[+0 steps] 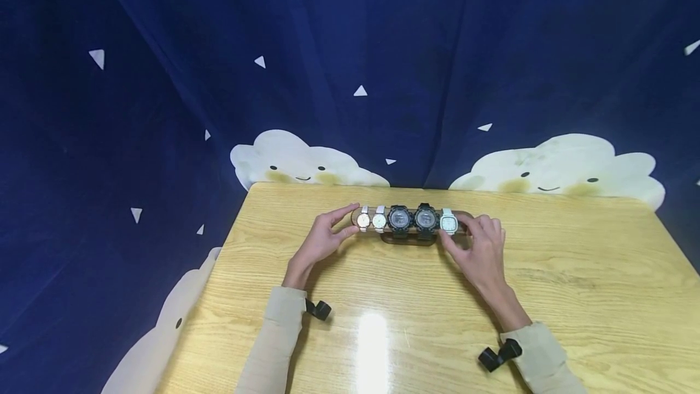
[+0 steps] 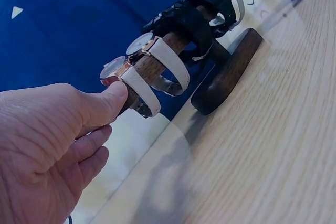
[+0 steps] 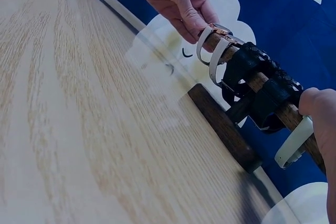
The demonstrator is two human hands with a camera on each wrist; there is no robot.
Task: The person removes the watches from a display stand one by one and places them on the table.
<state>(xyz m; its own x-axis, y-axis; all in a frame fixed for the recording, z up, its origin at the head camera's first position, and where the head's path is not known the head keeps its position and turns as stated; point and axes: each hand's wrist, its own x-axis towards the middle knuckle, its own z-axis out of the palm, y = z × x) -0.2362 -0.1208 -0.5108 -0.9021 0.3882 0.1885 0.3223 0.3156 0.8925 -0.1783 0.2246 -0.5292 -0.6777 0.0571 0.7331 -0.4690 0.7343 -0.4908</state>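
A dark wooden T-bar watch stand (image 3: 223, 129) carries several wristwatches in a row. My left hand (image 1: 321, 237) pinches the leftmost white-strapped wristwatch (image 1: 363, 220) at the bar's end, thumb on the near side. Beside it hangs a second white-strapped watch (image 2: 168, 59). Two bulky black watches (image 1: 400, 218) fill the middle of the bar. At the right end, thumb and fingers of my right hand (image 1: 483, 253) hold the pale mint wristwatch (image 1: 449, 222) with a squarish face. In the right wrist view that hand partly hides this watch and the bar's end.
The stand's base rests on a light wood-grain table (image 1: 415, 297), towards its back edge. Behind hangs a dark blue curtain (image 1: 350, 35) with white triangles and clouds. Black camera mounts (image 1: 500, 355) sit on both sleeves.
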